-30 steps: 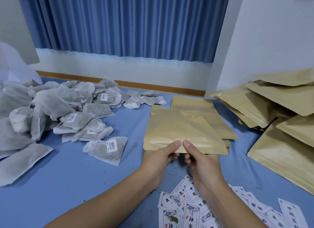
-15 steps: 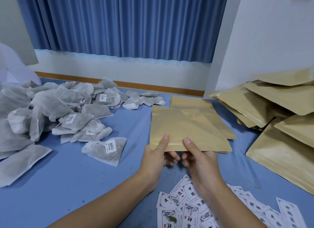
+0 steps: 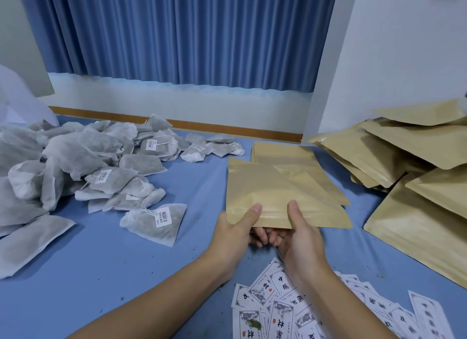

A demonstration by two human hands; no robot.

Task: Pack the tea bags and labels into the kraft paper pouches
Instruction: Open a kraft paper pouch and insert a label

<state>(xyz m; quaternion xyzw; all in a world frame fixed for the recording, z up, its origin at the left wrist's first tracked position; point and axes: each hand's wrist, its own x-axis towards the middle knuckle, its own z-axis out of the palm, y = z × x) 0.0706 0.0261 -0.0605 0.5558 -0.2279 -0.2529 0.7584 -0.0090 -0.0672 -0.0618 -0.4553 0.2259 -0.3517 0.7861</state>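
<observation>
A flat kraft paper pouch point(image 3: 273, 189) is held just above the blue table by its near edge. My left hand point(image 3: 235, 227) pinches that edge with the thumb on top. My right hand point(image 3: 300, 235) pinches it a little to the right, fingers underneath. Beneath the pouch lies a small stack of flat pouches point(image 3: 283, 153). A heap of grey tea bags point(image 3: 75, 167) with barcode tags covers the left side, the closest one point(image 3: 155, 222) lying left of my left hand. White printed labels point(image 3: 275, 311) are spread at the near edge under my wrists.
A big loose pile of kraft pouches point(image 3: 414, 162) fills the right side against the white wall. A blue curtain hangs behind the table. The blue table surface point(image 3: 126, 270) shows between the tea bags and my arms. White paper point(image 3: 15, 104) sits at the far left.
My thumbs have slid apart along the pouch's near edge. The pouch has swung slightly so that its near edge faces me more squarely.
</observation>
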